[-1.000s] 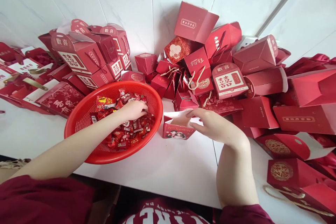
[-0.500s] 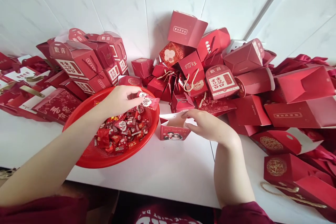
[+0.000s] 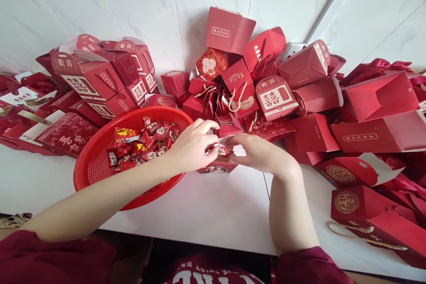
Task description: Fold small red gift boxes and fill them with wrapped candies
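My left hand (image 3: 196, 144) holds a red wrapped candy (image 3: 222, 150) between thumb and fingers, over the open top of a small red box (image 3: 218, 168) with a printed couple on its front. My right hand (image 3: 254, 153) grips the right side of that box, its fingertips close to the candy. Both hands hide much of the box. To the left, a round red plastic basket (image 3: 89, 159) contains many wrapped candies (image 3: 156, 135), partly covered by my left forearm.
Red gift boxes (image 3: 231, 31) are piled behind the hands against a tiled wall (image 3: 133, 0). More boxes stand at the left (image 3: 96, 75) and spread along the right (image 3: 379, 137). The white table's front edge runs below my forearms.
My left hand has moved right, from above the basket to over the small box, carrying the candy. My right hand stays at the box. The view has shifted slightly.
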Available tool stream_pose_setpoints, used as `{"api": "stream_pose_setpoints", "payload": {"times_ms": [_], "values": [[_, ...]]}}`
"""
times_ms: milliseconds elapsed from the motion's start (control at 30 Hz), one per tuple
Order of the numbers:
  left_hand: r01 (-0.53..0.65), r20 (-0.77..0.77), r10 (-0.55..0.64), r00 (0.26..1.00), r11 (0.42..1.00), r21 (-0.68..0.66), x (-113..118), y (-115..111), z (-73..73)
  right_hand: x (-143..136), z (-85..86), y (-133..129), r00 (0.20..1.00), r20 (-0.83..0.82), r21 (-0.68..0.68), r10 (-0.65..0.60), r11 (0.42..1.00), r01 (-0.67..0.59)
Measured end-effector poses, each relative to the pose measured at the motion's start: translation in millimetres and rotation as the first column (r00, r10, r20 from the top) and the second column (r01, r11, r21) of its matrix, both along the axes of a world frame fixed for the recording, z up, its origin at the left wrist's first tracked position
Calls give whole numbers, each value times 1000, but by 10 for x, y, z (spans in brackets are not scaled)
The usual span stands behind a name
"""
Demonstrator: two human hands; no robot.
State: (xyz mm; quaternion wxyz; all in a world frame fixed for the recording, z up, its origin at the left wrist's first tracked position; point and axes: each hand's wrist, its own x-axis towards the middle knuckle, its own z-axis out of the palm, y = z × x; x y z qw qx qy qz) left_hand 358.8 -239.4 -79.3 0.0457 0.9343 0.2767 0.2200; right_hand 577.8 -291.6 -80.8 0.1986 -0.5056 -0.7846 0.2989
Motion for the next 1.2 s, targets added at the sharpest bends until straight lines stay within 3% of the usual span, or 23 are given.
{"api": "stream_pose_setpoints", "payload": {"times_ms": [133, 333, 433, 533, 633, 733, 833, 1000, 1200], "values": [[22, -8, -22, 1000, 999, -37, -51, 44, 90, 11, -5, 9, 999, 28, -16, -29, 999, 29], [-178, 61, 185, 981, 980, -93, -522, 379, 293, 20, -56, 21, 999, 20, -9, -32, 999, 32], [-359, -72, 352, 933, 906, -225, -873, 635, 174, 4, -57, 24, 1000, 10, -22, -26, 999, 26], [-567, -471, 399, 787, 768, -297, -1137, 791, -67, -10, -34, 25, 998, 24, -43, -51, 998, 52], [-675, -638, 403, 656, 691, -258, -1218, 818, -286, -16, -6, 22, 1000, -3, -67, -21, 998, 20], [-725, -669, 433, 604, 646, -237, -1150, 795, -416, -22, -5, 24, 1000, -3, -47, -21, 999, 21], [-705, -662, 430, 614, 675, -216, -1056, 791, -508, -34, -34, 36, 999, 13, -25, -32, 999, 32], [-610, -619, 365, 696, 755, -241, -998, 777, -648, -40, -68, 51, 999, 29, -29, -38, 999, 39], [-435, -501, 243, 831, 845, -312, -977, 669, -707, -29, -74, 56, 999, 31, -12, -27, 1000, 27]]}}
